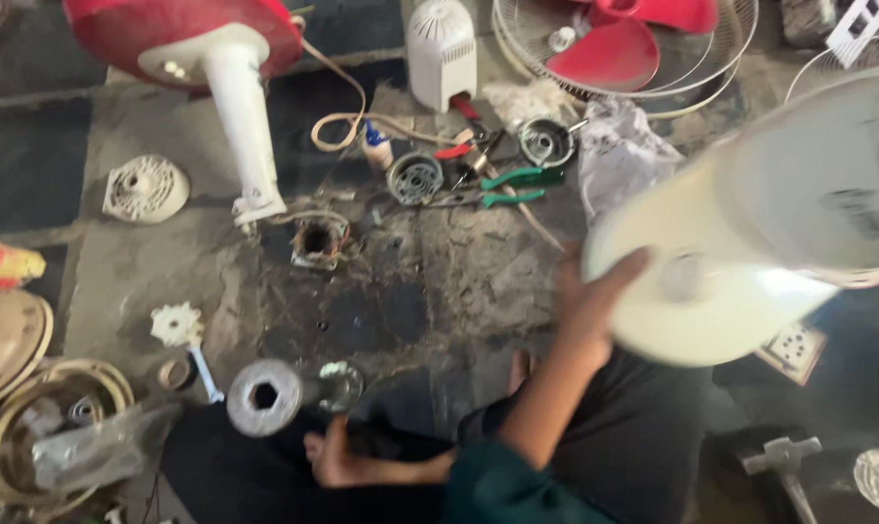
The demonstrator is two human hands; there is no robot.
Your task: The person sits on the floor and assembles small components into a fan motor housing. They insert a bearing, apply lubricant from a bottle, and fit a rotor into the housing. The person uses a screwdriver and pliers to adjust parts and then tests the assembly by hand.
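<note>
Right hand point(595, 291) on fan base point(711, 281), stained floor point(439, 281).

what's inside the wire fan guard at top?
A red fan blade lies inside the wire guard, with a pale hub piece beside it. The floor under the blade is covered.

On the floor point(119, 262) there are two fan bases: one red and white point(202, 58) at the far left corner, one white point(750, 243) in the hand point(585, 301) at the right edge. One red fan blade point(634, 39) lies in one wire guard point(711, 68). Two green-handled pliers point(503, 187) and two round metal motor parts point(415, 178) lie near the far edge.
</note>
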